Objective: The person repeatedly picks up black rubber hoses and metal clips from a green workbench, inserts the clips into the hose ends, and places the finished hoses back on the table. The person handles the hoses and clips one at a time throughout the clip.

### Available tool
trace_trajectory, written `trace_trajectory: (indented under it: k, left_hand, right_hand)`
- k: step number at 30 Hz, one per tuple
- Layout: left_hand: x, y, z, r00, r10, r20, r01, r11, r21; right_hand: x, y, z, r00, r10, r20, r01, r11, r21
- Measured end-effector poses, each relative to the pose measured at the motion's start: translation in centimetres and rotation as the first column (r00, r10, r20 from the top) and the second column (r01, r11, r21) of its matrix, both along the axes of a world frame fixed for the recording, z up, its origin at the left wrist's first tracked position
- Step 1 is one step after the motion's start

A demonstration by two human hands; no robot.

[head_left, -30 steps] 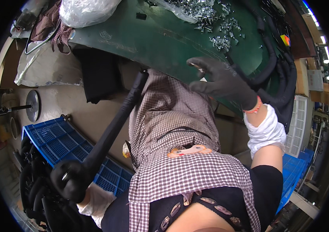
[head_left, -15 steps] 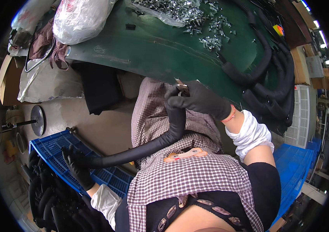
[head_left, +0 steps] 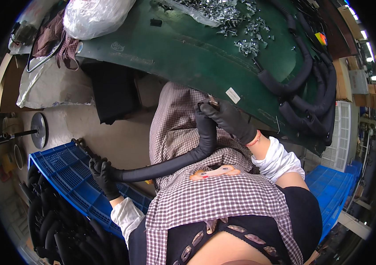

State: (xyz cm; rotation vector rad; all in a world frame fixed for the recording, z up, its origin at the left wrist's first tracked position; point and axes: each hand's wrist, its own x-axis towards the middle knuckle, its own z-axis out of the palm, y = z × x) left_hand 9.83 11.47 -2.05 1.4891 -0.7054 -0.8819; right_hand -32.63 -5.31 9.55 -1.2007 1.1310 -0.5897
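A long bent tube covered in black foam or fabric (head_left: 170, 168) lies across my lap, over a checked apron (head_left: 214, 198). My left hand (head_left: 104, 176), in a black glove, is closed around its left end. A thin dark rod (head_left: 84, 149) sticks out beyond that hand. The gloved right hand (head_left: 231, 120) grips the tube's upturned right end, beside the table edge. A small shiny piece (head_left: 214, 102) shows at the right fingertips; its kind is too small to make out.
The green table (head_left: 183, 57) carries a heap of small metal clips (head_left: 227, 17), more black padded tubes (head_left: 305, 84), a white label (head_left: 232, 95) and a plastic bag (head_left: 95, 17). A blue crate (head_left: 64, 172) stands at left, near piled black tubes (head_left: 60, 225). Another blue crate (head_left: 329, 190) is at right.
My left hand's fingers, stretched out before, have closed around the tube's end, and that hand moved slightly right. My right hand has lowered a little, and the white label now shows on the table.
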Motion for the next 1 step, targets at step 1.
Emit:
trace_trajectory:
  k: [1]
  left_hand:
    - [1.08, 0.96, -1.20, 1.000, -0.004, 0.021, 0.003, 0.999, 0.041]
  right_hand:
    - [-0.11, -0.18, -0.12, 1.000, 0.017, -0.013, -0.017, 1.000, 0.023]
